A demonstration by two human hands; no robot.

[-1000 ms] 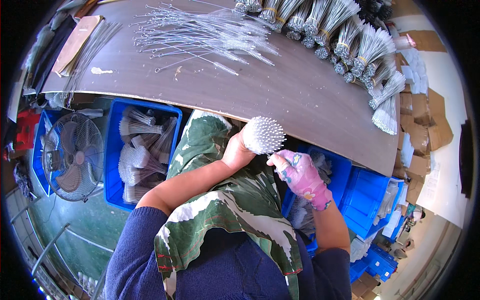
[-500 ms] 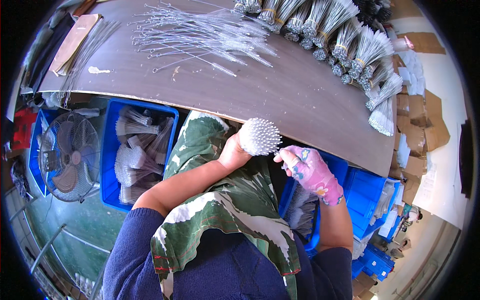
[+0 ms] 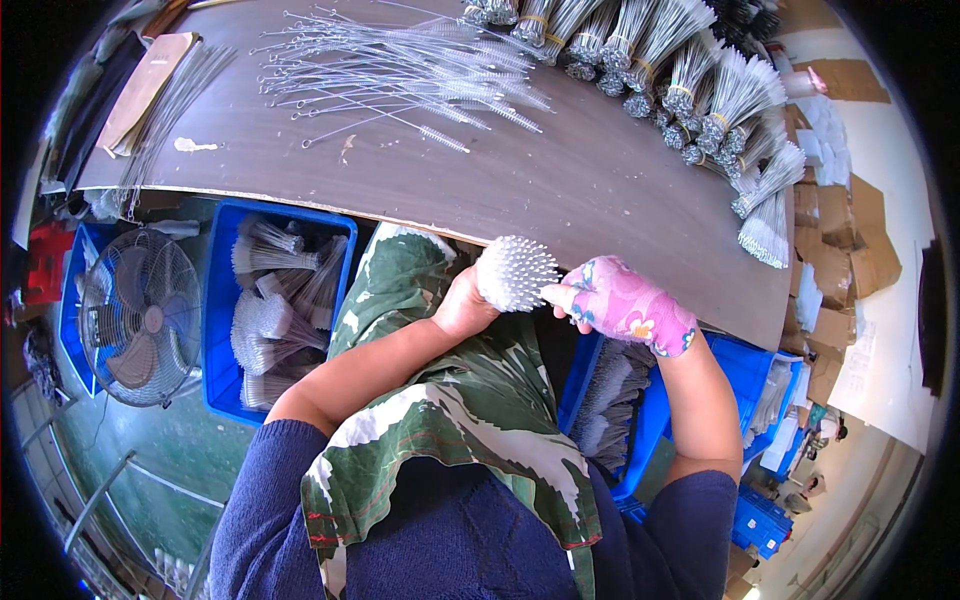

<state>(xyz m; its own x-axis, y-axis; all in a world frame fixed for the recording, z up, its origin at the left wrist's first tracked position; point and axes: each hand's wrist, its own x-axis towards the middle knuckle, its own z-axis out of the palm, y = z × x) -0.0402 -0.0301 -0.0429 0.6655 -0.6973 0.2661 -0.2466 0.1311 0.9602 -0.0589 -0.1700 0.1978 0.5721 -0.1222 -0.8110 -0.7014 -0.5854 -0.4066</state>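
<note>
My bare left hand [image 3: 466,308] is closed around a bundle of thin white-tipped tube brushes [image 3: 517,273], held over my lap by the table's front edge. The bundle's round end of bristle tips points up; its lower part is hidden by the hand. My right hand [image 3: 625,305] wears a pink flowered fingerless glove. Its bare thumb and fingers are pinched together at the bundle's right rim; whatever lies between them is too small to make out. Farther back on the table lie loose wire tube brushes [image 3: 400,75] with looped ends, spread in a heap.
Tied brush bundles [image 3: 715,115] line the table's [image 3: 600,200] right rear. A cardboard piece [image 3: 150,90] and loose wires lie at the left. Blue bins [image 3: 225,370] with brushes stand on both sides of my lap. A floor fan [image 3: 140,315] is at the left.
My right hand has turned and come up, its fingertips moving left to the bundle's edge, while its elbow has swung out to the right. My left hand and the bundle have barely moved.
</note>
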